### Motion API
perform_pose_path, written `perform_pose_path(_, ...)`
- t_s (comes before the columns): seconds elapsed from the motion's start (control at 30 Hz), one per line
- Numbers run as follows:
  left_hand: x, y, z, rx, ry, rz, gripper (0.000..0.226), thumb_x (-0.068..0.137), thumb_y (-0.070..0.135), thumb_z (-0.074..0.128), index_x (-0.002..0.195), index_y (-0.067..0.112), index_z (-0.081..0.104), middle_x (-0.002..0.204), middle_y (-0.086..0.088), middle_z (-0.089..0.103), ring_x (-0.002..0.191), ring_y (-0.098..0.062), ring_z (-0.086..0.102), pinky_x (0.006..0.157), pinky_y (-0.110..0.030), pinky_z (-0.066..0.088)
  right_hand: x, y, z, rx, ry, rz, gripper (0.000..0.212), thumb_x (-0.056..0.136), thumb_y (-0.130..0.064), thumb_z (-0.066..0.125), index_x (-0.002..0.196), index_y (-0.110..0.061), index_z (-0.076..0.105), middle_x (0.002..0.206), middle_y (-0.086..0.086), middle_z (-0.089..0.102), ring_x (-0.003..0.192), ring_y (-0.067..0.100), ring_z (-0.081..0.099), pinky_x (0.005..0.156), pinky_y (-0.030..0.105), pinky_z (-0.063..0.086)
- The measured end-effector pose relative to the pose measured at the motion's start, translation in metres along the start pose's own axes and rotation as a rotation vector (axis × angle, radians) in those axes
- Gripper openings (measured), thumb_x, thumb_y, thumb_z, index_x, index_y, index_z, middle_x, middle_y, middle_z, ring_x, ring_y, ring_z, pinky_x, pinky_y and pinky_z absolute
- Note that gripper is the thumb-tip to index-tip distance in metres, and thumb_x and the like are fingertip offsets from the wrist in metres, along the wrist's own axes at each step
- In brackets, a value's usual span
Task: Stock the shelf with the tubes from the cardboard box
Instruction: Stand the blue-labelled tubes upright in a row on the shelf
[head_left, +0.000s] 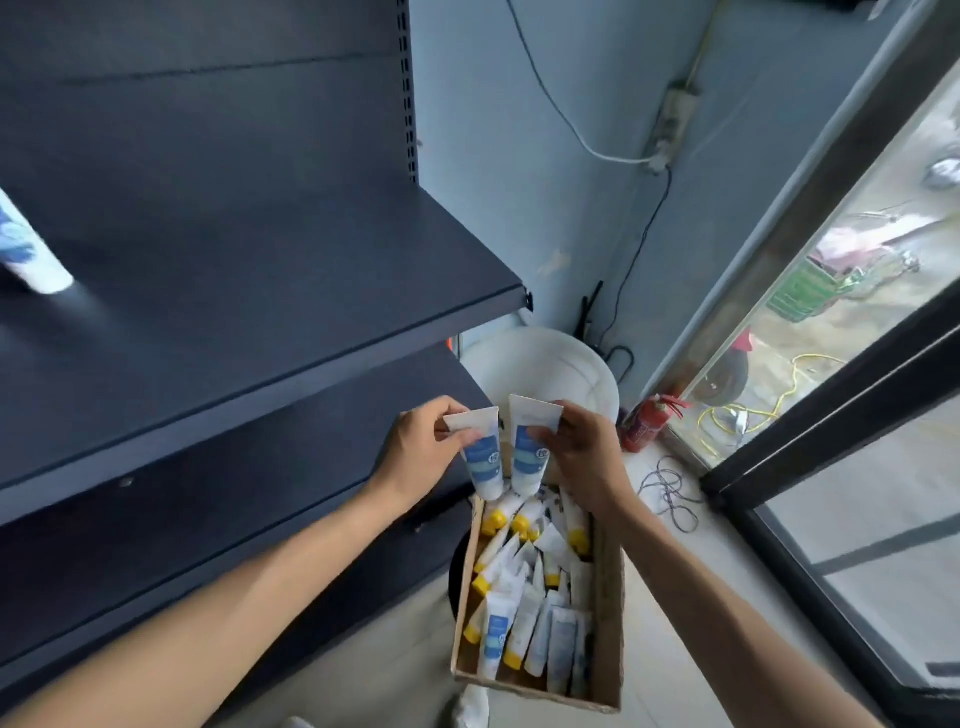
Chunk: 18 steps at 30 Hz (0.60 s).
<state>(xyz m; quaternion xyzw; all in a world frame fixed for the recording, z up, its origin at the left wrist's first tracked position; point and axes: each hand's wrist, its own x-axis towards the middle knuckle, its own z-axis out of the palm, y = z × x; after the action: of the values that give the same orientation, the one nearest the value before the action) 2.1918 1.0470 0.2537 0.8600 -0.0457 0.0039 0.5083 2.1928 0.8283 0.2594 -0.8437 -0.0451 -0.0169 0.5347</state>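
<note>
An open cardboard box (608, 613) sits on the floor, filled with several white tubes, some with yellow caps (524, 597). Above its far end, my left hand (421, 447) pinches the flat crimped end of a white-and-blue tube (482, 462) that hangs cap down. My right hand (582, 452) pinches a second, similar tube (527, 457) the same way, right beside the first. The dark shelf (260, 291) stretches to the left, with one white-and-blue tube (31, 249) standing at its far left edge.
A lower dark shelf (234, 519) runs under the upper one. Behind the box stand a white bucket (561, 364) and a red fire extinguisher (647, 421). Cables (670, 493) lie on the floor by a glass door (857, 467) on the right.
</note>
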Motion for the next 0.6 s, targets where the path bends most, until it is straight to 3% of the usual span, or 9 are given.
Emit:
perform_pose_path(0.13, -0.004, 0.025, -0.048, -0.160, 0.091, 0.005, 0.007, 0.088, 0.023, 0.074, 0.087, 0.022, 0.066, 0.084, 0.007, 0.073, 0.076, -0.006, 0.066, 0.065, -0.017, 0.048, 0.010, -0.057, 0.006, 0.037, 0.003, -0.072, 0.029, 0.086, -0.001, 0.070, 0.073, -0.025, 0.062, 0.067, -0.016, 0.067, 0.062, -0.004, 0.056, 0.061, 0.019, 0.046)
perform_pose_path(0.23, -0.008, 0.043, -0.093, -0.266, 0.154, 0.035, 0.007, 0.088, 0.017, 0.074, 0.087, 0.015, 0.067, 0.081, 0.006, 0.072, 0.073, -0.003, 0.064, 0.065, -0.014, 0.047, 0.018, -0.101, 0.021, 0.077, 0.026, -0.117, 0.006, 0.086, -0.006, 0.072, 0.086, -0.003, 0.067, 0.078, 0.004, 0.074, 0.066, 0.005, 0.059, 0.062, 0.020, 0.048)
perform_pose_path(0.3, -0.010, 0.051, -0.124, -0.308, 0.199, 0.058, 0.009, 0.088, 0.011, 0.072, 0.087, 0.006, 0.065, 0.079, 0.003, 0.069, 0.070, -0.003, 0.061, 0.063, -0.012, 0.045, 0.024, -0.129, 0.034, 0.127, 0.025, -0.158, 0.013, 0.086, -0.005, 0.072, 0.090, 0.005, 0.064, 0.084, 0.015, 0.073, 0.069, 0.009, 0.060, 0.062, 0.018, 0.048)
perform_pose_path(0.47, -0.008, 0.049, -0.204, -0.408, 0.329, 0.109, 0.018, 0.087, 0.014, 0.074, 0.088, -0.001, 0.064, 0.079, -0.003, 0.068, 0.074, -0.010, 0.060, 0.068, -0.026, 0.047, 0.042, -0.177, 0.079, 0.184, 0.017, -0.193, 0.012, 0.084, -0.005, 0.074, 0.090, 0.001, 0.066, 0.087, 0.009, 0.075, 0.077, 0.018, 0.067, 0.075, 0.048, 0.056)
perform_pose_path(0.53, -0.008, 0.041, -0.234, -0.447, 0.372, 0.105, 0.024, 0.083, 0.023, 0.076, 0.088, 0.002, 0.066, 0.079, -0.001, 0.069, 0.076, -0.012, 0.062, 0.071, -0.033, 0.049, 0.049, -0.192, 0.102, 0.215, 0.029, -0.193, 0.012, 0.084, -0.003, 0.073, 0.091, 0.003, 0.066, 0.083, 0.003, 0.076, 0.076, 0.016, 0.067, 0.074, 0.044, 0.056)
perform_pose_path(0.6, -0.009, 0.031, -0.261, -0.447, 0.389, 0.099, 0.023, 0.083, 0.024, 0.077, 0.090, 0.004, 0.069, 0.084, -0.002, 0.073, 0.080, -0.013, 0.065, 0.075, -0.037, 0.052, 0.054, -0.207, 0.126, 0.237, 0.030, -0.202, 0.007, 0.085, 0.002, 0.070, 0.090, 0.004, 0.066, 0.079, -0.006, 0.076, 0.073, 0.009, 0.068, 0.071, 0.029, 0.056)
